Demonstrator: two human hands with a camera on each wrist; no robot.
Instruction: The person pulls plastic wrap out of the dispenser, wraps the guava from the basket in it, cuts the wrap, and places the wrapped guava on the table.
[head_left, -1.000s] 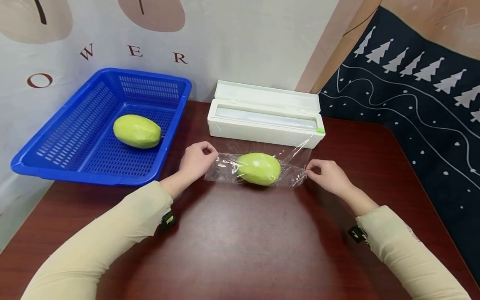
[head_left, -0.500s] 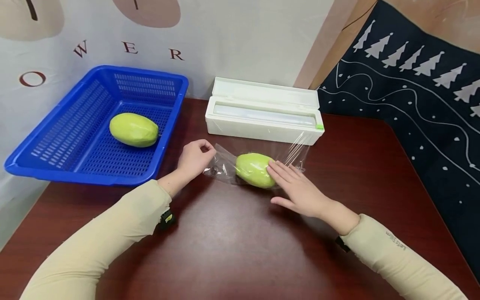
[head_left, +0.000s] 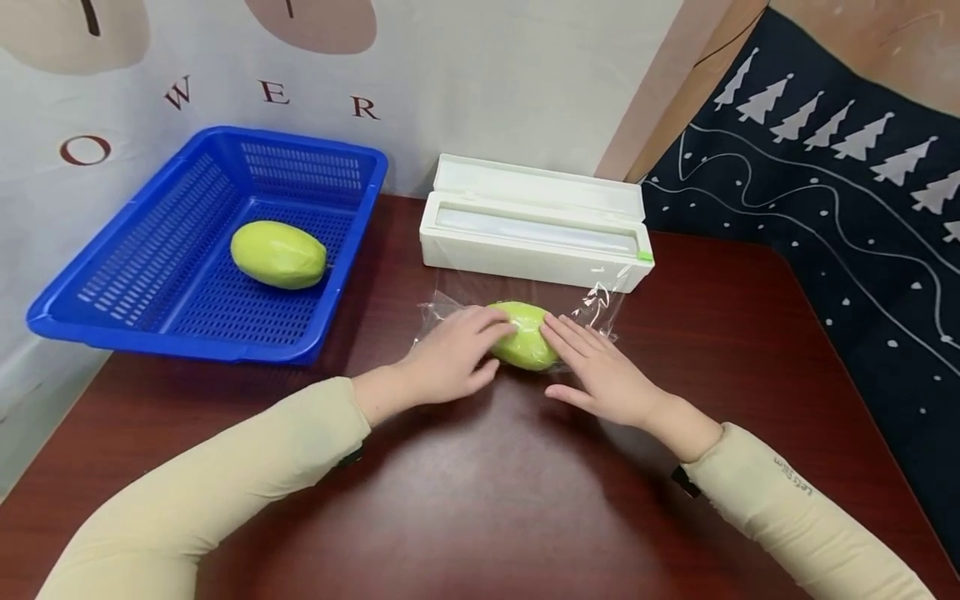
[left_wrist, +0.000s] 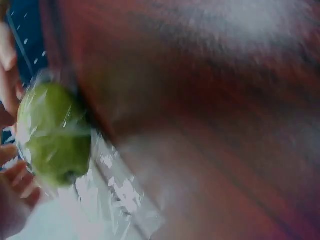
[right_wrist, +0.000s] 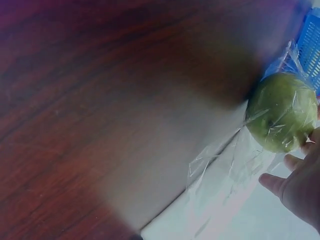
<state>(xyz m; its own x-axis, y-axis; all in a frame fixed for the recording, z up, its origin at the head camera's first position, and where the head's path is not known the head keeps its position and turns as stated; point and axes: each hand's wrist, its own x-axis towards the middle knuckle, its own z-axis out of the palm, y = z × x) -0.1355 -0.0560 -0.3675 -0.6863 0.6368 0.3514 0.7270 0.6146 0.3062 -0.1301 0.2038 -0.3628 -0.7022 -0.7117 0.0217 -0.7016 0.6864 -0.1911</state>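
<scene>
An oval, light-green papaya (head_left: pixel 527 337) lies on the table in front of the white box, with clear cling film (head_left: pixel 602 307) over it. My left hand (head_left: pixel 453 354) rests its slightly bent fingers on the fruit's left end. At the other end, the fairly straight fingers of my right hand (head_left: pixel 609 377) lie against the film, thumb held apart. Wrinkled film sticks out on both sides and runs back toward the box. The left wrist view shows the film tight and shiny over the papaya (left_wrist: pixel 55 135). In the right wrist view, loose film (right_wrist: pixel 225 160) trails beside it.
Behind the fruit stands a white cling film box (head_left: pixel 536 265), lid raised, with a roll inside and a green piece (head_left: pixel 644 256) at its right end. To the left, a blue plastic basket (head_left: pixel 195 346) holds a second papaya (head_left: pixel 277 254). Printed cloths hang behind the table.
The right hand let go of the film's right end and laid its fingers on the papaya. The left hand then released the left end and moved right onto the fruit.
</scene>
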